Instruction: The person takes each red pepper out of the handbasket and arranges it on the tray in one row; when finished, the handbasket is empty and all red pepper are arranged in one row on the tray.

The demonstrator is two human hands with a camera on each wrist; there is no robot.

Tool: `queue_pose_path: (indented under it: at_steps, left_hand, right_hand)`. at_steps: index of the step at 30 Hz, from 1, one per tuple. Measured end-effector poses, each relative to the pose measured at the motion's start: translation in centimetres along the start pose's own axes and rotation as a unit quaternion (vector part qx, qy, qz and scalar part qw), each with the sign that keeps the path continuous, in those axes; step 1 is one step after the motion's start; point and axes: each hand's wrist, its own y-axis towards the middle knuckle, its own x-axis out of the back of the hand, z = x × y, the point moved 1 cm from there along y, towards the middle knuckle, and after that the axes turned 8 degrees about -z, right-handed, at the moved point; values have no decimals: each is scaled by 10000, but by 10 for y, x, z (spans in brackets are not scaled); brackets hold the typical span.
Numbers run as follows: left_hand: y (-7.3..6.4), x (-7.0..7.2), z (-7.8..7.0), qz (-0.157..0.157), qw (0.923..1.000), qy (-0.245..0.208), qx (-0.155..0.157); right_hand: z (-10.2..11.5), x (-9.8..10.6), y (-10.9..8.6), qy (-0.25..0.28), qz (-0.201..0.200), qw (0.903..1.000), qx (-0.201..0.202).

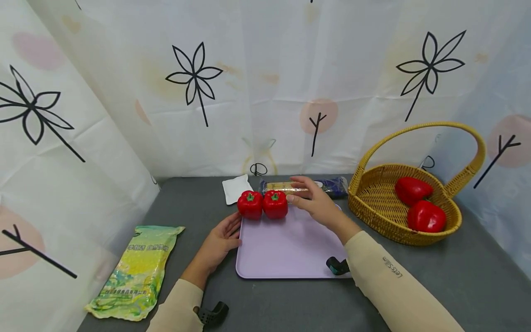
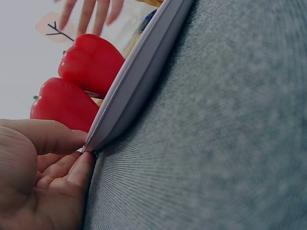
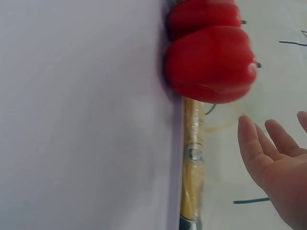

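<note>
Two red bell peppers, a left one point(image 1: 250, 205) and a right one point(image 1: 275, 204), sit side by side at the back left corner of a lilac tray point(image 1: 290, 249). My left hand point(image 1: 221, 237) pinches the tray's left rim between thumb and fingers, just in front of the left pepper, as the left wrist view shows. My right hand point(image 1: 313, 203) hovers over the tray's back edge, right of the peppers, with fingers spread and nothing in them. In the right wrist view, a gap shows between its fingertips point(image 3: 247, 127) and the nearer pepper point(image 3: 211, 64).
A yellow wicker basket point(image 1: 375, 216) with a tall handle stands at the right, holding two red peppers. Behind the tray lie a long blue-ended pack of noodles point(image 1: 333, 186) and a small white packet point(image 1: 236, 188). A green-yellow bag point(image 1: 134, 272) lies at the left.
</note>
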Motion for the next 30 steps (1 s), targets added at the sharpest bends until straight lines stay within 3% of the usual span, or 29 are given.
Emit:
queue_pose_path:
  at_steps: [12, 23, 30]
  left_hand:
    - [0, 0, 0, -71, 9999, 72, 10]
    - [-1, -1, -1, -97, 9999, 101, 8]
    - [-1, 0, 0, -17, 10000, 27, -66]
  right_hand:
    - [27, 39, -30, 670, -330, 9951, 640]
    - [23, 77, -62, 1408, -472, 9810, 1246]
    - [15, 104, -82, 1579, -743, 9762, 1287]
